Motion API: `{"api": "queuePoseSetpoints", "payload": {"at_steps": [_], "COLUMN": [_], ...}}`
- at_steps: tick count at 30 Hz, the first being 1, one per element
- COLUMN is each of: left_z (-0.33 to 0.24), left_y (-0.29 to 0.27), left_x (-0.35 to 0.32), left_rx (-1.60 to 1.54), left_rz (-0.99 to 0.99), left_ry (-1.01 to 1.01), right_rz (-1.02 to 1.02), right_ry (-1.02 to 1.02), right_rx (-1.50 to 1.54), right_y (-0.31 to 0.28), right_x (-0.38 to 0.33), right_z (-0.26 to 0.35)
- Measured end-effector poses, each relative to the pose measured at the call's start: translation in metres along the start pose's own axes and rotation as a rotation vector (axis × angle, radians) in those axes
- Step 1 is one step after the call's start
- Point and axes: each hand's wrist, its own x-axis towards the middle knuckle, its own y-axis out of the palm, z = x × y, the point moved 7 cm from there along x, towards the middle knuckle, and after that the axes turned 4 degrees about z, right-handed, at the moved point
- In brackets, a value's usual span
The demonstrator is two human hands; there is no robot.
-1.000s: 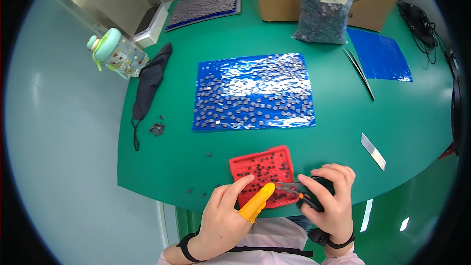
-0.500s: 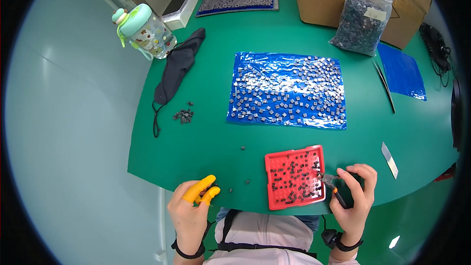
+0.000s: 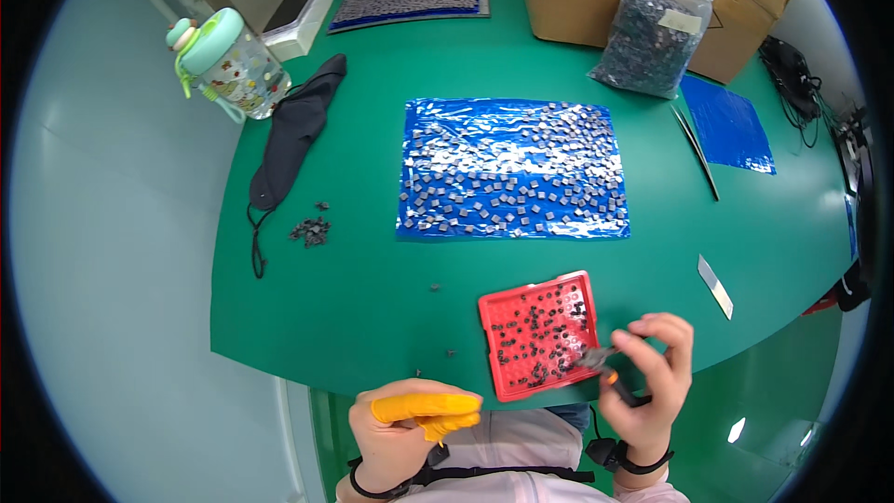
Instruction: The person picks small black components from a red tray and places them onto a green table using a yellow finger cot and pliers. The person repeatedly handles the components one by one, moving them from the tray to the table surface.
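Yellow finger cots cover the thumb and index finger of my left hand (image 3: 386,442), which is pinched closed left of the tray, over the table's near edge. What lies between those fingertips is hidden. My right hand (image 3: 663,387) grips a pair of small nippers (image 3: 596,357) with black and orange handles. Their metal jaws, slightly blurred, reach over the right rim of a red tray (image 3: 534,287). Scattered across the tray's dimpled floor are many small black round parts (image 3: 535,324). A few loose dark bits (image 3: 451,353) rest on the green table left of it.
Behind the tray lies a blue film sheet (image 3: 456,235) covered with small grey squares. A dark heap of bits (image 3: 312,232), a black pouch (image 3: 291,135) and a bottle (image 3: 233,65) are at left. Tweezers (image 3: 697,154), a blade (image 3: 715,287), a bag (image 3: 652,47) and a carton (image 3: 568,0) are at right.
My left hand has moved right and nearer to my body, toward the tray. The nippers have slid slightly lower along the tray's right side. The whole view has shifted a little.
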Motion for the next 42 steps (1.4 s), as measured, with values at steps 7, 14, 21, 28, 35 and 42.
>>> {"api": "queuePoseSetpoints", "payload": {"at_steps": [7, 14, 21, 28, 35, 42], "left_z": [0.013, 0.01, -0.001, 0.004, 0.005, 0.004], "left_y": [0.02, 0.018, 0.013, 0.015, 0.017, 0.016], "left_x": [0.001, 0.001, 0.003, 0.003, 0.002, 0.0], "left_rx": [-0.34, -0.41, -0.276, -0.13, -0.173, -0.124], "left_rz": [0.172, 0.131, 0.158, 0.24, 0.27, 0.306], "left_ry": [0.03, 0.101, 0.194, 0.103, 0.067, 0.016], "right_rz": [0.122, 0.158, 0.174, 0.139, 0.179, 0.206], "right_ry": [-0.084, -0.067, -0.07, -0.081, -0.064, -0.028], "right_rx": [0.085, 0.107, 0.114, 0.105, 0.148, 0.211], "right_y": [0.017, 0.021, 0.022, 0.019, 0.017, 0.015], "right_x": [-0.002, -0.001, 0.0, -0.003, -0.003, -0.005], "right_z": [0.033, 0.036, 0.039, 0.039, 0.042, 0.044]}}
